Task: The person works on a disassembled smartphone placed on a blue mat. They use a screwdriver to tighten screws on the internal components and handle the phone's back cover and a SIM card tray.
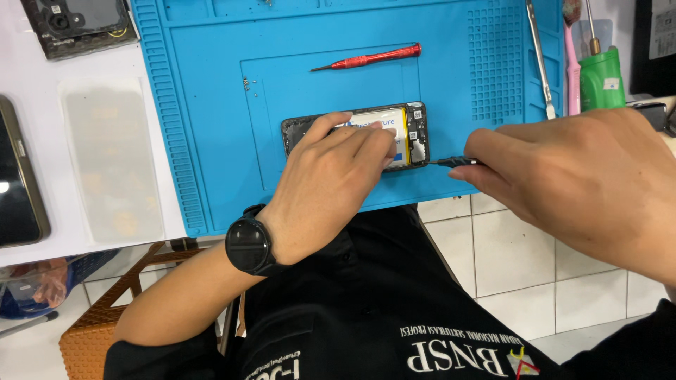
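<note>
An opened phone (417,128) lies flat on the blue work mat (211,141), its white battery and circuit parts showing. My left hand (331,183), with a black watch on the wrist, rests on the phone and presses it down with the fingertips. My right hand (570,169) grips a small dark tool (451,162) whose tip touches the phone's right end near the lower corner.
A red screwdriver (370,58) lies on the mat beyond the phone. Metal tweezers (539,56) and a green bottle (602,77) are at the right. A clear phone case (109,162), a dark phone (17,183) and a back cover (77,24) lie at the left.
</note>
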